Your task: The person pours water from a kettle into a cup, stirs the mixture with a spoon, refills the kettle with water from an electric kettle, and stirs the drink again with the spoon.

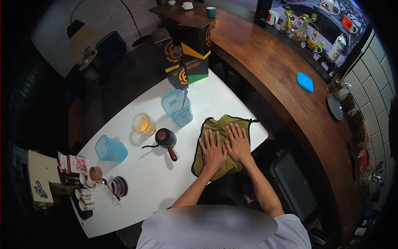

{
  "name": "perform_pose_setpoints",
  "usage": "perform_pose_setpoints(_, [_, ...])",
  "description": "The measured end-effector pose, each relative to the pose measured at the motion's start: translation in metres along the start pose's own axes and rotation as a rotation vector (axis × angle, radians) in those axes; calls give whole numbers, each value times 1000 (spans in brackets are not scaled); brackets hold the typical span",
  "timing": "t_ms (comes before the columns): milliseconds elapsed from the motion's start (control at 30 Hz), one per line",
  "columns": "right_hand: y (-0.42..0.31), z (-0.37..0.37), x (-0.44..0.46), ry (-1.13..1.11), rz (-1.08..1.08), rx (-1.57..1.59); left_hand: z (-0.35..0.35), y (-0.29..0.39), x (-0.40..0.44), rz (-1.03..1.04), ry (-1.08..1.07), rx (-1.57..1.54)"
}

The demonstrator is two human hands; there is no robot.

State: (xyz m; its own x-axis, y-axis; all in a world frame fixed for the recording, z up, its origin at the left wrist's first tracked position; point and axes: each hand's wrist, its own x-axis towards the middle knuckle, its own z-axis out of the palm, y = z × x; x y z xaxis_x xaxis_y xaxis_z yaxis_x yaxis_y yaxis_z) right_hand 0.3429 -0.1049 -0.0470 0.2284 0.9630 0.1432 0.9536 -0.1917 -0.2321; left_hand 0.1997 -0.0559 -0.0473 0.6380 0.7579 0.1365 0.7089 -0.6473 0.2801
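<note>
An olive-green cloth (226, 168) with a black border lies spread on the white table (153, 191), near its right end. Both palms press down on it. My left hand (213, 153) rests flat on its left half, fingers spread. Beside it, my right hand (238, 143) lies flat with fingers stretched out, the thumb close to the left hand. Left of the cloth stands a small black gooseneck kettle (166, 137) with a wooden handle. Behind that is a blue translucent container (178, 112) with a spoon in it.
A glass (144, 124) with something orange and another blue container (111, 148) stand further left. Several cups (86, 194) and a whisk (112, 186) occupy the left end. Black boxes (182, 58) stand at the back. A curved wooden counter (265, 79) runs along the right.
</note>
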Motion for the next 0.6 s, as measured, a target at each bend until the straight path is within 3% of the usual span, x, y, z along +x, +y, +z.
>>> perform_pose_setpoints(200, [17, 12, 36, 50, -69, -45, 13, 0, 25, -74, 82, 48])
perform_pose_setpoints(333, [10, 8, 35, 209, -153, 40, 14, -4, 9, -70, 143, -75])
perform_pose_setpoints(467, [-44, -16, -9, 458, -29, 268, -15, -14, -36, -79, 199, -192])
perform_pose_setpoints(600, [-111, -37, -62, 420, 34, 457, -84, -24, -108, -277, 138, -642])
